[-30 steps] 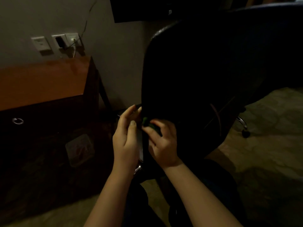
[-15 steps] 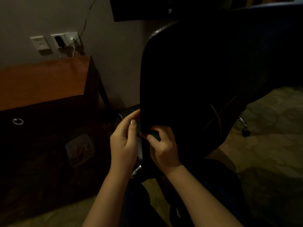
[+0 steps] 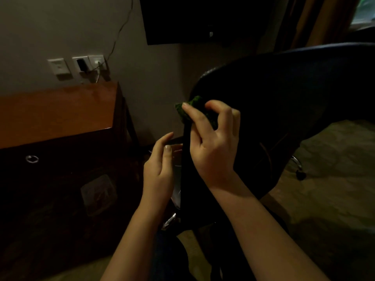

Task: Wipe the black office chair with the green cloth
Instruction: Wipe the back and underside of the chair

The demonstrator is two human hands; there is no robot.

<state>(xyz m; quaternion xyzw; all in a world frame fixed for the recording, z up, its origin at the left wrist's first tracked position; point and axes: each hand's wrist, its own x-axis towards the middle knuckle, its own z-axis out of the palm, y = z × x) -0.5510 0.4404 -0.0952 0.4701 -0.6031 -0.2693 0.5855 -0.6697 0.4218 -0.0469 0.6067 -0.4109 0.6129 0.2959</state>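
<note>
Right hand (image 3: 213, 147): fingers curled round the bunched green cloth (image 3: 194, 101), pressing it to the left rim of the black office chair (image 3: 284, 98) backrest. Left hand (image 3: 159, 167) sits lower, just beside that rim, fingers relaxed, holding nothing.

Risks — the cloth is a small wad on a narrow edge and could slip off, leaving my knuckles to rub. A caster (image 3: 300, 174) shows, so an unbraced push may roll or swivel the chair.

Dim room; dirt is hard to judge on black. Wooden desk (image 3: 56, 110) to the left, wall sockets (image 3: 81, 64) above it, patterned carpet (image 3: 334, 179) underfoot.
</note>
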